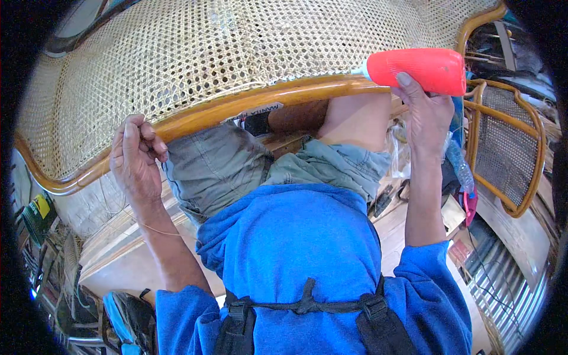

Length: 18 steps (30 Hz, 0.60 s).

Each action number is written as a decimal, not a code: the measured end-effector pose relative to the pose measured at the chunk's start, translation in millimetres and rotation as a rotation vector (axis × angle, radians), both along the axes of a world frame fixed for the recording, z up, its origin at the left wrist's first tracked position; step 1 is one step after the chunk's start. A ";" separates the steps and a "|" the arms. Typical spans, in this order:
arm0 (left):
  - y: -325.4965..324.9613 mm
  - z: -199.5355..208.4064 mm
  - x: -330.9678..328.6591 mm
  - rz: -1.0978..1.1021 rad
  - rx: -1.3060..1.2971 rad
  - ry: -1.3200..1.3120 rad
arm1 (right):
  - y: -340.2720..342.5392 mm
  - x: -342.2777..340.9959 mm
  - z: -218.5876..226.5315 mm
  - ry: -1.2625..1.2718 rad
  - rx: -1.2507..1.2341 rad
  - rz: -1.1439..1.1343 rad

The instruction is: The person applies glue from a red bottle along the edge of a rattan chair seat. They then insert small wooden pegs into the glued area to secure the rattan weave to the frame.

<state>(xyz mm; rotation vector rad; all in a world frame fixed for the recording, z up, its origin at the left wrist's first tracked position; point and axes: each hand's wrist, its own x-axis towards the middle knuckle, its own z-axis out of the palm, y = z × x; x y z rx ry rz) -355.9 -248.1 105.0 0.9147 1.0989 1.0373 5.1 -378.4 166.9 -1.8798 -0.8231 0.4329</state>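
Glue bottle at the cane frame
Right hand [427, 109] grips the red bottle [419, 71] above the wooden rail [248, 102]; left hand [136, 155] pinches a strand (keep it taut, I'd judge).

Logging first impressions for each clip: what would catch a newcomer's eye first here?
The bright red squeeze bottle, gripped in the right hand at upper right with its nozzle at the wooden frame rail. Next, the woven cane panel filling the top, and the left hand pinching a thin strand by the rail at left.
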 end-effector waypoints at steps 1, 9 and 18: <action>0.1 0.2 0.2 0.004 -0.005 0.004 | -0.1 0.3 -0.3 -0.033 -0.010 0.006; 0.7 0.8 0.0 0.009 -0.019 0.016 | 5.3 0.5 -4.4 0.092 0.028 -0.014; -0.1 2.1 1.5 0.012 -0.017 0.005 | 13.3 -0.1 1.1 -0.131 -0.127 0.013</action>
